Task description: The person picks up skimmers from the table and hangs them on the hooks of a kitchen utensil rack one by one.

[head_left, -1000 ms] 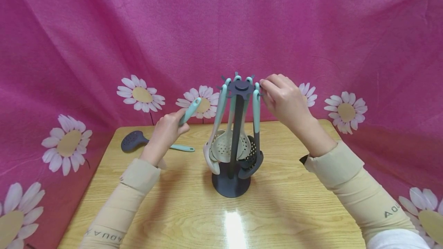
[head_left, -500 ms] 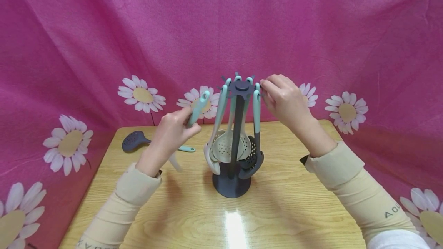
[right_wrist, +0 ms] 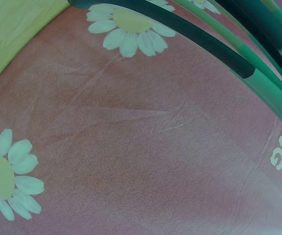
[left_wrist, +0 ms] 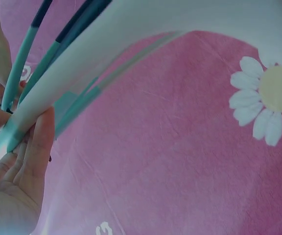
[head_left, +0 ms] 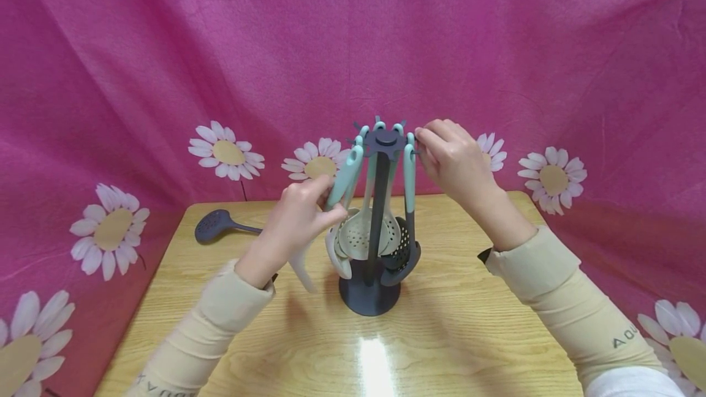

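Note:
In the head view my left hand [head_left: 298,216] grips the mint handle of a pale kitchen utensil [head_left: 346,177]. Its holed handle end is up, beside the left side of the dark utensil stand [head_left: 379,201]. The pale shaft slants down below the hand; the left wrist view shows it large and close [left_wrist: 106,54], its head cut off by the frame. My right hand [head_left: 455,155] pinches a hook at the stand's top right with curled fingers. Around the stand hang several mint-handled utensils, including a pale skimmer [head_left: 355,234] and a dark ladle [head_left: 407,265].
On the wooden table [head_left: 469,323], a dark slotted skimmer [head_left: 214,226] lies at the back left, its handle partly hidden by my left arm. The stand's round base [head_left: 369,300] rests mid-table. A pink flowered cloth [head_left: 276,48] hangs behind and at both sides.
My left hand has moved right with the pale utensil, bringing its handle end from left of the stand up to the hanging handles. The right hand stays at the stand's top.

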Motion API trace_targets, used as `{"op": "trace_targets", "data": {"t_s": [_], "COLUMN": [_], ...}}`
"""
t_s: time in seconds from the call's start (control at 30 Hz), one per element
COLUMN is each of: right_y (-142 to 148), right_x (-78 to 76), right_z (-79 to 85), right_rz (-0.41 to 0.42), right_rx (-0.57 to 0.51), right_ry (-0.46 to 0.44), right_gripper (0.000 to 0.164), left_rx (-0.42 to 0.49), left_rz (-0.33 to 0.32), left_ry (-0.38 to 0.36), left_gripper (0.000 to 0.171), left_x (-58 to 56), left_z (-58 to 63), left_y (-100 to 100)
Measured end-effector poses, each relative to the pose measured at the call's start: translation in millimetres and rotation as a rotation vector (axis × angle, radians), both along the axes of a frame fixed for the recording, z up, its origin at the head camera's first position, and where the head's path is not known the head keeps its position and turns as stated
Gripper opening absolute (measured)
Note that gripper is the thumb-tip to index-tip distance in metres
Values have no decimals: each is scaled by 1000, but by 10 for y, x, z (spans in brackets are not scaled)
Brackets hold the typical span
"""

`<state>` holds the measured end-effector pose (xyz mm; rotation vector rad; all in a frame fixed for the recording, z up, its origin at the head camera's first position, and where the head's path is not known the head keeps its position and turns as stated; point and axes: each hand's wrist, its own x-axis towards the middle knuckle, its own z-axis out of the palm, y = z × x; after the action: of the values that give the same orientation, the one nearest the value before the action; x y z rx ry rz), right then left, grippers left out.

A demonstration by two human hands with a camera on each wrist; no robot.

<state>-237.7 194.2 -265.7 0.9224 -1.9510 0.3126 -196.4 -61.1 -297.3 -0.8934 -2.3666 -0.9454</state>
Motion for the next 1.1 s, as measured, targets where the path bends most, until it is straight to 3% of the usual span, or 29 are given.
{"op": "trace_targets", "data": {"t_s": [0.23, 0.53, 0.83, 1.1], "right_y": [-1, 3, -10, -8], "right_x": [-1, -5, -11, -15], "right_z": [-9, -17, -20, -22], "right_rz": [-1, -5, -4, -9], "right_rx": [-9, -9, -12, -20], "right_ry": [-6, -4, 2, 4], "right_gripper": [9, 7, 8, 10], "left_rx": [-14, 3, 49, 93], "left_rz": [19, 41, 45, 56], "left_ry": [10, -64, -10, -27], "left_gripper": [9, 9, 9, 11], "left_x": [-6, -12, -46, -46], "left_z": [-22, -69, -155, -214], "left_y": [93, 183, 285, 343]}}
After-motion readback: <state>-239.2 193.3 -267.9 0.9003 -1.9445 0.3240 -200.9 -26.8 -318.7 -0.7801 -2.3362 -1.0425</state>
